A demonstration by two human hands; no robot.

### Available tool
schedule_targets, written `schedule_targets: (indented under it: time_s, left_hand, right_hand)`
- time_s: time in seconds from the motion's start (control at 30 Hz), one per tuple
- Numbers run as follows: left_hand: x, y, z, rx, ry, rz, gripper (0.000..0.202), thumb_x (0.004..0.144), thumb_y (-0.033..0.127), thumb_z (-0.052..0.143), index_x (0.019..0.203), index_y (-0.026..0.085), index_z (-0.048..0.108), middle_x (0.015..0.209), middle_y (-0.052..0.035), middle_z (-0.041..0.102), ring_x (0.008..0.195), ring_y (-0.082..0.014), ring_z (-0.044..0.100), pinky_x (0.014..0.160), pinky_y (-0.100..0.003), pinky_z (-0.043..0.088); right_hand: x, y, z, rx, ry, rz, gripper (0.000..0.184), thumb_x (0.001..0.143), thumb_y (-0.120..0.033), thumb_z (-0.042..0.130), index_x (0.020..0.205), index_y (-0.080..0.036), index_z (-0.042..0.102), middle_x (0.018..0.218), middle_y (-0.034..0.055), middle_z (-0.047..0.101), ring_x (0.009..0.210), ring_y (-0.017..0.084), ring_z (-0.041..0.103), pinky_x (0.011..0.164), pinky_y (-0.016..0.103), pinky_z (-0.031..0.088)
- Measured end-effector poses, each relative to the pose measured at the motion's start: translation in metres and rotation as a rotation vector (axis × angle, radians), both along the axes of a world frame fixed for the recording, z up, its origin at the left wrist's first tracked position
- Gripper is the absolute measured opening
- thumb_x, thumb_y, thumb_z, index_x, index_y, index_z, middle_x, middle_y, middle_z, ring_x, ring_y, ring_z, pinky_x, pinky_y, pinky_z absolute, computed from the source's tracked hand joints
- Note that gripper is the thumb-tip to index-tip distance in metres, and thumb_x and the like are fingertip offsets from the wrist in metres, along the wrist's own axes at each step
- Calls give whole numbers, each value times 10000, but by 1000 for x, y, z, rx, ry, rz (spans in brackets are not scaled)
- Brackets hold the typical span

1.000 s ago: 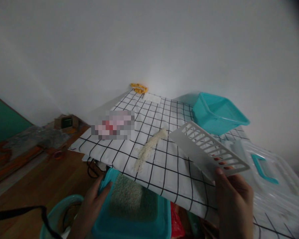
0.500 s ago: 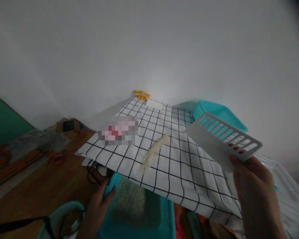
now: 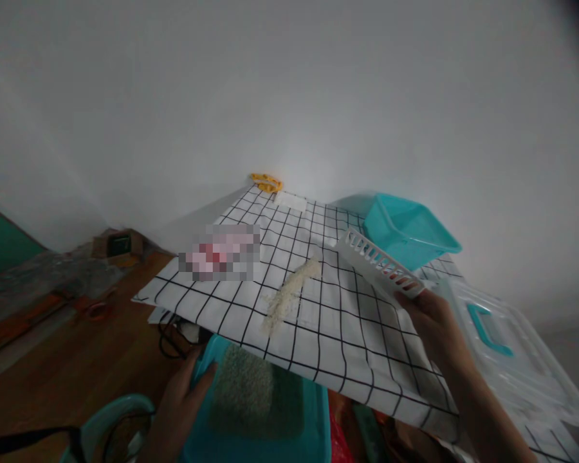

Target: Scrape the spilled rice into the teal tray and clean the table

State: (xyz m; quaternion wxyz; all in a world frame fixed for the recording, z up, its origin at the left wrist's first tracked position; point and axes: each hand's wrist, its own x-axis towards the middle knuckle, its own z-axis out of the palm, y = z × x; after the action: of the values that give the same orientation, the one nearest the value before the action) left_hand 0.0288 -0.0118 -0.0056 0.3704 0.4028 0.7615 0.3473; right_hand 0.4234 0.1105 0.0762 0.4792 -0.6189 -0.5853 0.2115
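My right hand (image 3: 431, 321) grips the near end of a white slotted plastic plate (image 3: 369, 267), which is tilted over the right side of the checked cloth (image 3: 328, 347). To the plate's left, a streak of pale granules (image 3: 294, 286) lies on the cloth, apart from it. Below the table's front edge, my left hand (image 3: 186, 392) clasps the left rim of a teal tray (image 3: 322, 411). Greyish granules (image 3: 251, 392) cover the tray's bottom. The cloth edge hides the tray's far side.
A teal bin (image 3: 410, 228) stands at the back right. Beside my right forearm is a clear lid with a teal handle (image 3: 487, 334). A blurred pink packet (image 3: 222, 251), a yellow item (image 3: 267, 182) and a white piece (image 3: 291, 201) lie on the cloth. A bucket (image 3: 106, 418) stands lower left.
My right hand has moved left and tipped the slotted plate flatter and lower towards the cloth. My left hand still holds the tray. The view has shifted slightly to the right.
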Motion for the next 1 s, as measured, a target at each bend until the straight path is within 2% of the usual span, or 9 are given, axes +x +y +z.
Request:
schedule_targets:
  time_s: [0.1, 0.23, 0.3, 0.37, 0.47, 0.63, 0.77, 0.9, 1.0]
  left_hand:
    - [0, 0, 2, -17, -10, 15, 518, 778, 527, 568, 1169, 208, 686, 1269, -71, 722, 1303, -314, 579, 1083, -398, 464]
    - [1, 1, 3, 10, -17, 22, 494, 769, 510, 586, 1150, 215, 696, 1208, -75, 751, 1269, -330, 606, 1075, -425, 473]
    - [1, 1, 3, 26, -12, 10, 480, 767, 507, 588, 1144, 231, 698, 1198, -59, 756, 1266, -321, 609, 1078, -414, 469]
    - [2, 1, 3, 36, -10, -1, 474, 762, 511, 587, 1135, 241, 699, 1199, -47, 755, 1267, -310, 609, 1070, -390, 476]
    - [3, 1, 2, 39, -13, -4, 480, 764, 517, 573, 1129, 232, 694, 1188, -57, 757, 1249, -309, 623, 1057, -379, 487]
    - [4, 1, 4, 51, -17, 5, 446, 776, 498, 566, 1112, 235, 693, 1198, -76, 753, 1232, -310, 637, 1054, -384, 486]
    - [4, 0, 7, 51, -26, -9, 432, 777, 505, 575, 1094, 236, 695, 1185, -70, 759, 1238, -307, 633, 1042, -372, 494]
    - [4, 0, 8, 63, -29, -10, 423, 799, 492, 570, 1104, 227, 695, 1214, -82, 748, 1248, -306, 627, 1069, -373, 471]
    - [3, -1, 5, 69, 2, -13, 433, 803, 492, 577, 1114, 216, 698, 1221, -92, 747, 1237, -317, 635, 1057, -393, 487]
  right_hand:
    - [-7, -23, 6, -100, -88, 24, 410, 790, -453, 649, 1069, -181, 777, 990, 82, 797, 1012, 338, 719, 903, 477, 541]
    - [-20, -49, 16, -107, -190, 136, 376, 818, -410, 612, 1117, -244, 769, 1120, 58, 776, 1111, 306, 700, 958, 454, 538]
    - [-24, -55, 20, -94, -242, 117, 376, 816, -405, 610, 1117, -244, 771, 1077, 56, 788, 1033, 295, 734, 877, 411, 581]
    - [-26, -59, 23, -78, -267, 68, 391, 806, -437, 621, 1087, -218, 782, 998, 66, 803, 892, 291, 767, 724, 353, 613]
    - [-30, -63, 26, -62, -273, 68, 416, 788, -475, 635, 1049, -192, 794, 916, 72, 810, 762, 285, 773, 586, 304, 605]
    - [-35, -81, 22, -27, -325, 125, 408, 840, -488, 570, 1031, -216, 807, 920, 67, 809, 820, 289, 783, 671, 312, 629]
    - [-37, -99, 17, -4, -363, 192, 340, 880, -397, 556, 1090, -274, 794, 1016, 35, 796, 930, 273, 769, 766, 305, 619]
    - [-48, -117, 23, -75, -198, 313, 316, 824, -329, 629, 1096, -313, 790, 1073, 22, 784, 975, 267, 758, 839, 302, 604]
    - [-61, -130, 26, -141, -57, 310, 306, 818, -369, 650, 1085, -323, 793, 1082, 30, 785, 983, 262, 758, 840, 289, 604]
